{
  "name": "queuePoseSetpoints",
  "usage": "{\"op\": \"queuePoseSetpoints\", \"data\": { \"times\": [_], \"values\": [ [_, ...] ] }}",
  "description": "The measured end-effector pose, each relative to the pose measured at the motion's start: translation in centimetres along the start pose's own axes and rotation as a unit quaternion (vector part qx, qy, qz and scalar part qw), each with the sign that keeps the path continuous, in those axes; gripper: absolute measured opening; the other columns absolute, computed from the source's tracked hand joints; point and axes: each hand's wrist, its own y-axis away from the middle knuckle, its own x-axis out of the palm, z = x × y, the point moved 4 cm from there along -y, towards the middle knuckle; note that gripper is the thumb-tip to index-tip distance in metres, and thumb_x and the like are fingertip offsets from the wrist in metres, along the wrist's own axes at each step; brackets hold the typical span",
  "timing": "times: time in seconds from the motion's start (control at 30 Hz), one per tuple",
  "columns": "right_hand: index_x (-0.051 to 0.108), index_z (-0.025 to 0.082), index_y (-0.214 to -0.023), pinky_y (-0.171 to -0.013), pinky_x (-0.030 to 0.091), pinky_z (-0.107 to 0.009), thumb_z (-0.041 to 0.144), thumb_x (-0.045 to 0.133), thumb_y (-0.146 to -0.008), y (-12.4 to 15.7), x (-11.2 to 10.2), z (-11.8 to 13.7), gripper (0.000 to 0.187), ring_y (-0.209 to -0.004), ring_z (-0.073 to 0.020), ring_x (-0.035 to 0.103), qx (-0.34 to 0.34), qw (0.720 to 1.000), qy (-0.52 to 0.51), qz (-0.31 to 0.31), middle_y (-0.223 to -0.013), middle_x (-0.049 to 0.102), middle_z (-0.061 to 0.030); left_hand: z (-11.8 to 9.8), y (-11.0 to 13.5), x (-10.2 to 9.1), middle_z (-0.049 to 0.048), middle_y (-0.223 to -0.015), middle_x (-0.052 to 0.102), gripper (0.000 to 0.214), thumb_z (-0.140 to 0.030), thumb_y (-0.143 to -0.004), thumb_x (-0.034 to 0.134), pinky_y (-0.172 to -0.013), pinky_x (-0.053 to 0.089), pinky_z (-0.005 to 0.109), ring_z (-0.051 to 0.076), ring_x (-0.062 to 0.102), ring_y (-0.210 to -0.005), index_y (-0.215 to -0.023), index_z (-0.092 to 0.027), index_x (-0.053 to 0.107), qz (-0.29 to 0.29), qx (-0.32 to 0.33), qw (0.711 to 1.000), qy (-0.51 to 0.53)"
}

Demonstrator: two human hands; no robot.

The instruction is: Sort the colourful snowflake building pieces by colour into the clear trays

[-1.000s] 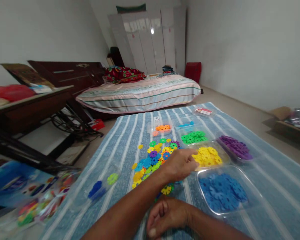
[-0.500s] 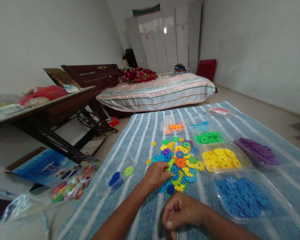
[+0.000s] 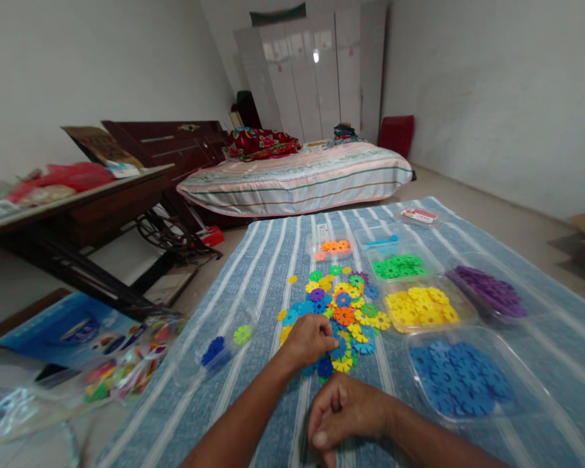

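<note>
A loose pile of mixed plastic snowflake discs (image 3: pixel 344 316) lies on the striped cloth in front of me. My left hand (image 3: pixel 306 339) rests over the pile's near left side with thumb and fingers pinched. Whatever lies between those fingertips is hidden. Just nearer than the pile, my right hand (image 3: pixel 347 409) is curled closed above the cloth, and its palm cannot be seen. To the right stand clear tubs of blue discs (image 3: pixel 458 377), yellow discs (image 3: pixel 422 305), green discs (image 3: pixel 398 266) and purple discs (image 3: pixel 490 290). Orange discs (image 3: pixel 335 246) sit in a tub behind the pile.
At left on the striped cloth (image 3: pixel 234 273) is a clear container with dark blue discs (image 3: pixel 213 351) and a light green disc (image 3: pixel 242 335). Farther back lie a tub with blue pieces (image 3: pixel 380 240) and a lidded box (image 3: pixel 419 215). A bed (image 3: pixel 297 188) stands beyond.
The view has turned slightly right, so the scene sits farther left. My left hand stays at the pile, its fingers still pinched. My right hand keeps its curled shape near the pile.
</note>
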Motion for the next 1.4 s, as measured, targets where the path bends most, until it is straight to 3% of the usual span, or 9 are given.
{"op": "queuePoseSetpoints", "data": {
  "times": [0.17,0.4,0.5,0.57,0.67,0.77,0.87,1.27,1.4],
  "values": [
    [0.067,0.006,-0.077,-0.053,0.042,-0.021,0.04,0.08,-0.06,0.0,0.2,0.2,0.04,-0.042,-0.007,0.051,0.001,1.0,-0.007,-0.006,-0.048,0.058,0.0014,-2.4,-0.5,-0.5,-0.0058,-0.05,0.05,0.012,-0.025,-0.057,0.065,-0.049,0.031,0.02,0.008,0.042,-0.05,-0.056,-0.014,0.059,0.041,0.023,0.987,0.156],
    [0.065,0.008,-0.075,-0.059,0.048,-0.026,0.045,0.079,-0.058,0.0,0.2,-0.2,0.043,-0.044,-0.0091,0.056,0.01,1.0,-0.007,-0.008,-0.05,0.061,0.0005,-9.9,-0.9,2.3,-0.0035,-0.054,0.056,0.015,-0.029,-0.063,0.064,-0.051,0.036,0.02,0.009,0.048,-0.052,-0.065,-0.013,0.066,0.166,0.114,0.956,0.211],
    [0.064,0.008,-0.074,-0.059,0.048,-0.026,0.045,0.08,-0.058,0.1,0.3,-0.1,0.043,-0.045,-0.01,0.058,0.009,1.0,-0.009,-0.008,-0.05,0.061,0.0009,-10.9,-1.4,2.0,-0.0027,-0.06,0.058,0.018,-0.029,-0.067,0.063,-0.054,0.037,0.02,0.009,0.05,-0.057,-0.073,-0.013,0.069,0.115,0.155,0.969,0.158],
    [0.065,0.007,-0.075,-0.059,0.048,-0.026,0.043,0.079,-0.06,0.2,0.4,0.1,0.042,-0.046,-0.0103,0.058,0.004,1.0,-0.004,-0.005,-0.051,0.062,-0.0003,-9.9,-1.8,0.6,-0.0018,-0.064,0.06,0.017,-0.026,-0.069,0.06,-0.057,0.038,0.02,0.01,0.052,-0.061,-0.076,-0.013,0.069,0.041,0.158,0.98,0.11],
    [0.067,0.006,-0.077,-0.057,0.048,-0.025,0.04,0.079,-0.063,0.3,0.3,0.1,0.039,-0.046,-0.0105,0.059,-0.002,1.0,-0.001,-0.005,-0.052,0.063,-0.0022,-6.4,-2.1,-1.5,-0.0018,-0.061,0.058,0.014,-0.017,-0.07,0.055,-0.058,0.037,0.02,0.011,0.053,-0.062,-0.069,-0.013,0.068,-0.019,0.117,0.993,0.007],
    [0.067,0.005,-0.077,-0.056,0.047,-0.024,0.039,0.078,-0.064,0.3,0.2,0.0,0.037,-0.046,-0.0105,0.059,-0.008,1.0,-0.009,-0.004,-0.052,0.063,-0.0026,-2.7,-1.8,-2.6,-0.0024,-0.058,0.056,0.013,-0.014,-0.069,0.054,-0.057,0.035,0.021,0.012,0.052,-0.061,-0.065,-0.015,0.066,-0.043,0.055,0.989,-0.13],
    [0.067,0.006,-0.076,-0.056,0.048,-0.024,0.038,0.078,-0.064,0.3,0.2,0.0,0.036,-0.047,-0.0109,0.059,-0.013,1.0,-0.012,-0.003,-0.052,0.062,-0.0026,-0.5,-1.2,-2.3,-0.0024,-0.06,0.058,0.011,-0.015,-0.067,0.056,-0.057,0.034,0.021,0.013,0.053,-0.063,-0.067,-0.017,0.066,-0.046,0.032,0.986,-0.157],
    [0.067,0.006,-0.077,-0.056,0.045,-0.022,0.042,0.078,-0.063,0.3,0.2,-0.1,0.041,-0.045,-0.0089,0.056,0.003,1.0,0.001,-0.009,-0.051,0.061,-0.0012,0.2,-1.4,0.3,-0.0005,-0.074,0.06,0.007,-0.021,-0.064,0.062,-0.061,0.033,0.023,0.014,0.053,-0.07,-0.07,-0.018,0.063,-0.063,0.033,0.985,-0.16],
    [0.066,0.005,-0.075,-0.055,0.046,-0.024,0.042,0.08,-0.06,0.4,0.3,0.1,0.042,-0.044,-0.0105,0.057,0.007,1.0,-0.002,-0.017,-0.05,0.06,-0.0015,1.0,-1.7,0.4,-0.0053,-0.059,0.051,0.006,-0.016,-0.059,0.064,-0.055,0.031,0.021,0.01,0.047,-0.059,-0.062,-0.016,0.059,-0.056,0.005,0.998,-0.014]
  ]
}}
